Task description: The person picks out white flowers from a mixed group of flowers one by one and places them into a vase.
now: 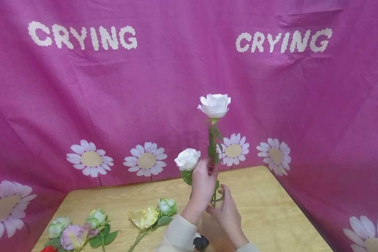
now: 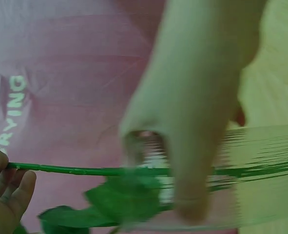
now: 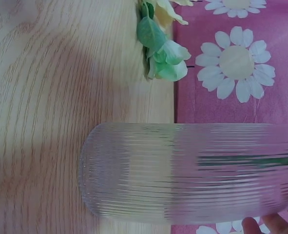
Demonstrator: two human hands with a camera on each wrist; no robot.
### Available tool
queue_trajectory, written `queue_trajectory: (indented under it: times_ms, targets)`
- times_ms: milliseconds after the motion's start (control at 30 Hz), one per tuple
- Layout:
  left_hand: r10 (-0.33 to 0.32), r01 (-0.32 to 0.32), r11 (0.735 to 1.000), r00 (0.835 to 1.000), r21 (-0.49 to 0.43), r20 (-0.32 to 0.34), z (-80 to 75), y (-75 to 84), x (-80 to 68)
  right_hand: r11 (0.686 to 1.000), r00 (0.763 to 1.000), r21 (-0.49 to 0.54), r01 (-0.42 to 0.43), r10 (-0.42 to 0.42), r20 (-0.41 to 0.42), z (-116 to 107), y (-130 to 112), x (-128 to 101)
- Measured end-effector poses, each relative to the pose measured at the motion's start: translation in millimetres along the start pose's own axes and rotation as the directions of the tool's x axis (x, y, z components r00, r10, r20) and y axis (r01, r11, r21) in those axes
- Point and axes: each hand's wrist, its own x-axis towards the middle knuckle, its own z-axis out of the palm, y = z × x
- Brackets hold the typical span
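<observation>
Light wooden table (image 1: 271, 210), pink daisy-print cloth backdrop (image 1: 176, 87) at 12 o'clock. Left hand (image 1: 203, 183) pinches tall white rose stem (image 1: 212, 147); right hand (image 1: 228, 211) fingers wrap ribbed clear glass vase (image 3: 182, 170), table centre. Loose flowers (image 1: 91, 227) at 8 o'clock.

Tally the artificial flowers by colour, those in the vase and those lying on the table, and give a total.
White roses, standing in the ribbed glass vase: 2, the tall one and the short one
Pale green blooms: 3
Yellow blooms: 1
Purple blooms: 1
Red blooms, cut off by the frame's edge: 1
Total: 8
</observation>
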Motion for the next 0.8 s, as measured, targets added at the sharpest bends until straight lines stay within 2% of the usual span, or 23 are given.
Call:
queue_trajectory:
  times_ms: [167, 333, 500, 567, 800]
  targets:
    - [-0.02, 0.02, 1.0, 1.0, -0.004, 0.011, 8.5, -13.9, -18.6, 0.999, 0.999, -0.017, 0.031, -0.032, -0.013, 0.6, 0.4, -2.0]
    - [-0.096, 0.096, 0.995, 0.994, 0.001, 0.052, 11.0, -22.5, -32.1, 0.998, 0.999, -0.036, 0.041, -0.042, -0.024, 1.7, 0.9, -2.3]
    - [-0.116, 0.115, 0.993, 0.991, 0.027, 0.071, 10.2, -25.9, -38.6, 0.998, 0.998, -0.046, 0.048, -0.049, -0.037, 1.2, -1.4, -2.8]
    - [-0.103, 0.101, 0.994, 0.993, 0.049, 0.054, 10.2, -27.2, -40.0, 0.997, 0.997, -0.048, 0.057, -0.059, -0.043, 1.1, -2.3, -3.0]
    - [-0.153, 0.148, 0.985, 0.987, 0.089, 0.055, 7.3, -28.6, -44.5, 0.996, 0.995, -0.041, 0.075, -0.077, -0.068, 4.1, 0.5, -0.5]
